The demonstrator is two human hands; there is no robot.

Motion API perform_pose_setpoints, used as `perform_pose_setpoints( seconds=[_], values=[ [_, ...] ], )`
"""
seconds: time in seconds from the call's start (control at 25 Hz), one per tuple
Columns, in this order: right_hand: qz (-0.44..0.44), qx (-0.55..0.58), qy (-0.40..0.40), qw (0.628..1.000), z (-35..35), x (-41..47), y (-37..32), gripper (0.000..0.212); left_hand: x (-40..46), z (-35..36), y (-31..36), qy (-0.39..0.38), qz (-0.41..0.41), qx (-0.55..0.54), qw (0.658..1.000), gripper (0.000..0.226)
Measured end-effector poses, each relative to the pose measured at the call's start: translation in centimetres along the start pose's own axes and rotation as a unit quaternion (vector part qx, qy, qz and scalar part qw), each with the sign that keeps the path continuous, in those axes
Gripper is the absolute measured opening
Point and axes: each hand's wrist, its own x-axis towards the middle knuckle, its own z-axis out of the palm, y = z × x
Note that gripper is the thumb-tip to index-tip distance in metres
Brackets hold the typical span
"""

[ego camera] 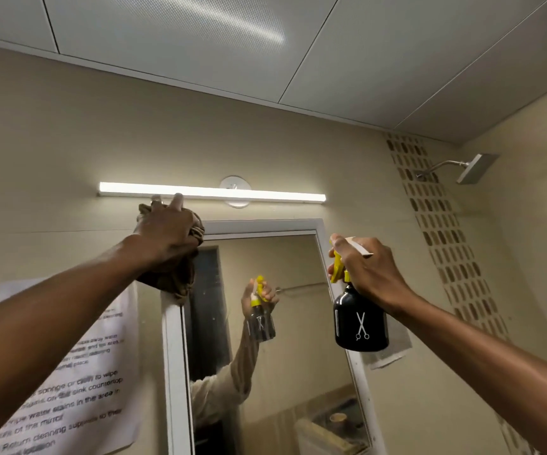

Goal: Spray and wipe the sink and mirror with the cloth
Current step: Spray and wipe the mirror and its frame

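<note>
A small bathroom: a white-framed wall mirror [275, 323] hangs under a long white strip light [213, 193], a square metal shower head [476, 168] juts from the beige wall beside a band of brown mosaic tiles [446, 244], and a printed paper cleaning notice [78, 389] is stuck up left.

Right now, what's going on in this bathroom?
A person is cleaning the mirror. The left hand presses a brown cloth against the mirror's top left corner, just under the wall light. The right hand holds a black spray bottle with a yellow trigger, raised by the mirror's right edge. The sink is out of view.
</note>
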Motion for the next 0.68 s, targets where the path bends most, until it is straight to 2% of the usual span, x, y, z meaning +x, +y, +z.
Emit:
perform_pose_setpoints(
  seconds=[0.2, 0.32, 0.4, 0.48, 0.56, 0.68],
  values=[
    [0.0, 0.002, -0.008, 1.0, 0.7, -0.2, -1.0, 0.051, -2.4, -1.2, -2.2, -0.043, -0.08, -0.04, 0.995, 0.036],
    [0.008, -0.01, 0.001, 1.0, -0.3, 0.1, -0.5, 0.051, -2.9, -2.4, -0.3, -0.054, -0.111, -0.142, 0.982, 0.032],
    [0.022, -0.012, 0.014, 1.0, -1.1, 0.3, 0.4, 0.05, -2.4, -2.5, 3.0, 0.002, -0.061, -0.246, 0.967, 0.031],
    [0.032, -0.021, 0.022, 0.999, -1.9, 0.4, 1.8, 0.049, -1.1, -1.6, 7.8, 0.061, 0.0, -0.348, 0.936, 0.028],
    [0.035, -0.029, 0.023, 0.999, -2.8, 0.5, 3.4, 0.048, 1.1, -0.3, 13.0, 0.105, 0.027, -0.395, 0.912, 0.032],
    [0.026, -0.047, 0.017, 0.998, -4.2, 0.8, 5.5, 0.048, 4.6, 2.4, 19.9, 0.084, 0.017, -0.417, 0.905, 0.024]
  ],
)
